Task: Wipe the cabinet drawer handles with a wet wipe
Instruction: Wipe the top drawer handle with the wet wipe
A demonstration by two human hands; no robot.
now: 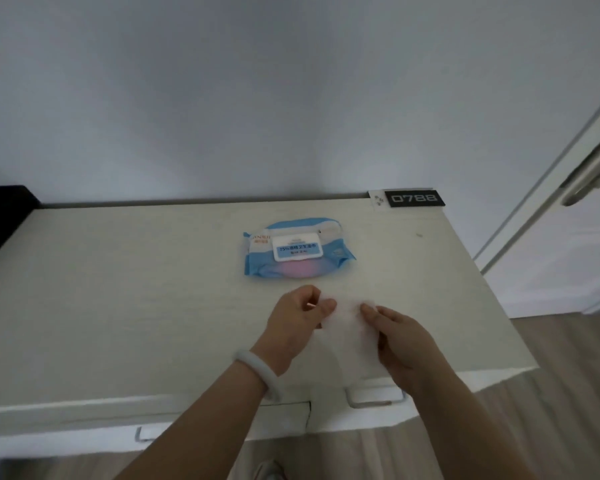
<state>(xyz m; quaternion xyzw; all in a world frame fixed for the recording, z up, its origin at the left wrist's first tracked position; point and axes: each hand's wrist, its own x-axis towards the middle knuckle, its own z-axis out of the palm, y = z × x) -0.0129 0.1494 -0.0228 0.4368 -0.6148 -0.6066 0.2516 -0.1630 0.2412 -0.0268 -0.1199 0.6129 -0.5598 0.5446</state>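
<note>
Above the near cabinet edge, left hand [300, 318] and right hand [400, 344] each pinch the wipe [347, 336], apparently spreading it for the handles [376, 400].

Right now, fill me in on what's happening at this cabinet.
A person stands over a pale cabinet, holding a white wet wipe stretched between the left hand and right hand. The blue wipe pack lies on top, flap closed. The drawer handles below are not yet touched.
</note>
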